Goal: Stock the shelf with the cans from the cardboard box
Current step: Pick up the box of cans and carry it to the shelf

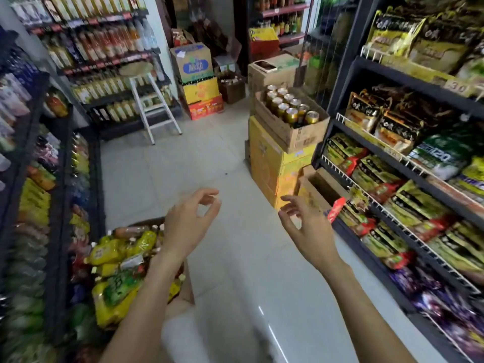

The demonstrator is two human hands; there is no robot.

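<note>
Both grips are empty: my left hand (187,221) hangs in the air with fingers loosely curled and thumb near the forefinger, closed on nothing, and my right hand (305,224) is spread open, fingers apart, also holding nothing. They hover over the pale tiled floor (167,163) of a narrow shop aisle, well apart from the goods. At about one o'clock from my hands sits the open brown cardboard box (293,129), stacked on yellow cartons (267,163). Inside it stand gold-coloured metal cans (284,104) in rows, and one can at the near end lies tipped on its side. Just beside the box, at three o'clock, is the dark metal shelf with white wire rails (392,153), packed with green and yellow snack packets (377,171).
</note>
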